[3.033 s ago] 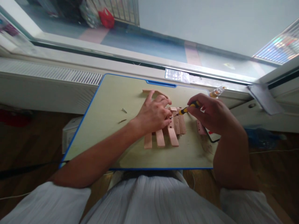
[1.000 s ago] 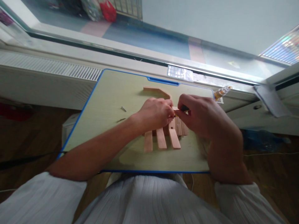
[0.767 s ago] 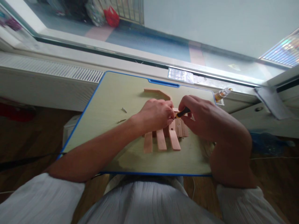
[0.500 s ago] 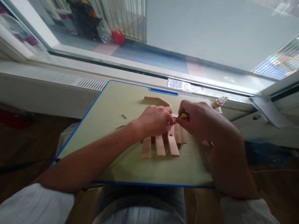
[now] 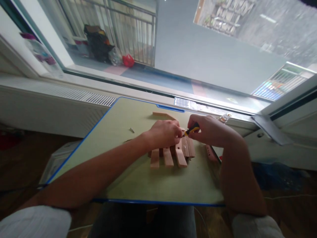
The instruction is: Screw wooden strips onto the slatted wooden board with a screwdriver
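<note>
My right hand [image 5: 210, 130] is closed around the black and yellow handle of a screwdriver [image 5: 190, 130], held at a slant with its tip down and to the left. The tip meets the fingers of my left hand [image 5: 164, 133], which are curled over a ridged wooden block [image 5: 188, 147]. What those fingers pinch is hidden. From under the left hand, three flat wooden strips point towards me, among them a bent strip [image 5: 181, 158] with a dark hole. A screw [image 5: 132, 130] lies to the left of my hand.
The small table [image 5: 138, 186] has a blue rim and stands against a window sill. An angled wood strip [image 5: 162, 114] lies behind my hands. At the right edge rests a pink object [image 5: 211, 153], partly behind my forearm. A clear bottle [image 5: 224, 118] stands at the back right.
The camera view has shifted, so the table appears lower. More of the screwdriver's handle and shaft now shows, as my right hand has drawn back slightly from my left fingers.
</note>
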A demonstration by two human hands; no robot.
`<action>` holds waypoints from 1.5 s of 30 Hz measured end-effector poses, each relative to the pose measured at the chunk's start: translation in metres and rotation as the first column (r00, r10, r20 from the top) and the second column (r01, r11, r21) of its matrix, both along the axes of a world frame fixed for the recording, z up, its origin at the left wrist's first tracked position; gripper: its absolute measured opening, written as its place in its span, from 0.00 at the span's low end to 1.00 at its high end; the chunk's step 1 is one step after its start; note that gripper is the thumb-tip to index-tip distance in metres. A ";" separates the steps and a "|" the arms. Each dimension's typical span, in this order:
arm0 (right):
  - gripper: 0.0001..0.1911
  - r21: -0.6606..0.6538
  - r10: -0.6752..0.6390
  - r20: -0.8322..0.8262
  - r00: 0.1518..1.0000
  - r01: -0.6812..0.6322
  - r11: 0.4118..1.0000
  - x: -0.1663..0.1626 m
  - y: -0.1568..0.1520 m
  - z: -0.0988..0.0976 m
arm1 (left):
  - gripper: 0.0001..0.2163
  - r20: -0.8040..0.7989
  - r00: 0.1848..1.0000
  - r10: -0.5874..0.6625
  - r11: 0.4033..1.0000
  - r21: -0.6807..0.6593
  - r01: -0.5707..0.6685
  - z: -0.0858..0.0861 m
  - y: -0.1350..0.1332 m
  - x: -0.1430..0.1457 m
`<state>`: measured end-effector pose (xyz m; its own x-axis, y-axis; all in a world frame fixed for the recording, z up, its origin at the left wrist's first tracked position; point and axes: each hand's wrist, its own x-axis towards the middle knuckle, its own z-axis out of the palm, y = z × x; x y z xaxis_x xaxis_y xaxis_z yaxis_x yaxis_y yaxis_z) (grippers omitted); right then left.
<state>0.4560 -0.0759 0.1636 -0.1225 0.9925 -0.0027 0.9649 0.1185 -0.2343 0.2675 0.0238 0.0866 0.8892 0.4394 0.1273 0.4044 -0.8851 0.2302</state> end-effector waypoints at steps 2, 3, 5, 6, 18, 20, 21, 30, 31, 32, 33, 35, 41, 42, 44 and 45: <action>0.06 -0.006 0.026 -0.025 0.999 -0.026 1.000 0.001 0.001 -0.001 | 0.13 0.001 1.000 -0.006 1.000 0.004 0.006 0.000 0.000 0.000; 0.06 -0.007 0.037 -0.041 0.998 -0.038 0.999 0.001 0.001 -0.001 | 0.13 0.001 1.000 -0.011 1.000 0.007 0.011 -0.001 0.001 -0.001; 0.06 -0.011 0.051 -0.059 0.997 -0.052 0.999 0.000 0.003 -0.001 | 0.12 -0.008 1.000 -0.025 1.000 0.013 0.025 -0.001 0.001 -0.002; 0.05 -0.012 0.054 -0.064 0.996 -0.055 0.998 0.000 0.004 -0.001 | 0.12 -0.017 0.999 -0.036 0.999 0.014 0.037 -0.001 0.002 -0.003; 0.04 0.080 0.021 0.017 1.000 -0.022 0.997 -0.004 0.006 -0.008 | 0.11 -0.040 0.999 -0.035 0.998 -0.049 0.033 -0.004 0.016 -0.008; 0.04 0.082 0.016 0.021 1.000 -0.017 0.997 -0.004 0.006 -0.009 | 0.11 -0.034 0.999 -0.028 0.997 -0.068 0.025 -0.005 0.018 -0.007; 0.04 0.083 0.016 0.019 1.000 -0.018 0.996 -0.003 0.007 -0.009 | 0.11 -0.034 0.999 -0.029 0.997 -0.077 0.026 -0.006 0.019 -0.006; 0.04 0.090 -0.026 0.055 0.998 0.021 0.996 -0.006 0.008 -0.010 | 0.08 -0.050 0.995 -0.086 0.990 -0.115 0.080 -0.004 0.024 -0.004; 0.05 0.083 -0.039 0.061 0.997 0.034 0.996 -0.006 0.008 -0.010 | 0.08 -0.050 0.994 -0.094 0.989 -0.115 0.088 -0.004 0.024 -0.004; 0.06 0.076 -0.051 0.066 0.997 0.045 0.996 -0.006 0.009 -0.010 | 0.09 -0.051 0.994 -0.101 0.989 -0.114 0.095 -0.004 0.024 -0.004; 0.07 0.071 -0.060 0.068 0.996 0.055 0.996 -0.006 0.009 -0.010 | 0.09 -0.050 0.993 -0.105 0.989 -0.112 0.099 -0.004 0.024 -0.004; 0.07 0.073 -0.056 0.058 0.997 0.052 0.996 -0.005 0.009 -0.010 | 0.09 -0.049 0.993 -0.103 0.990 -0.105 0.098 -0.004 0.024 -0.005; 0.11 0.072 0.040 -0.020 0.999 -0.038 0.997 -0.002 0.008 -0.009 | 0.11 -0.046 0.994 -0.096 0.990 -0.109 0.091 -0.003 0.023 -0.006; 0.12 0.073 0.044 -0.031 0.999 -0.041 0.996 -0.002 0.008 -0.009 | 0.10 -0.049 0.994 -0.095 0.990 -0.112 0.089 -0.003 0.023 -0.006; 0.11 0.098 0.045 -0.055 0.998 -0.039 0.994 -0.004 0.009 -0.010 | 0.09 -0.054 0.994 -0.091 0.990 -0.112 0.084 -0.003 0.023 -0.006; 0.11 0.116 0.037 -0.058 0.998 -0.030 0.993 -0.006 0.010 -0.010 | 0.09 -0.057 0.994 -0.090 0.990 -0.112 0.083 -0.003 0.023 -0.005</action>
<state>0.4499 -0.0656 0.1533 -0.1523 0.9811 0.1192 0.9446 0.1800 -0.2745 0.2620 0.0471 0.0832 0.9290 0.3691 0.0262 0.3442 -0.8880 0.3049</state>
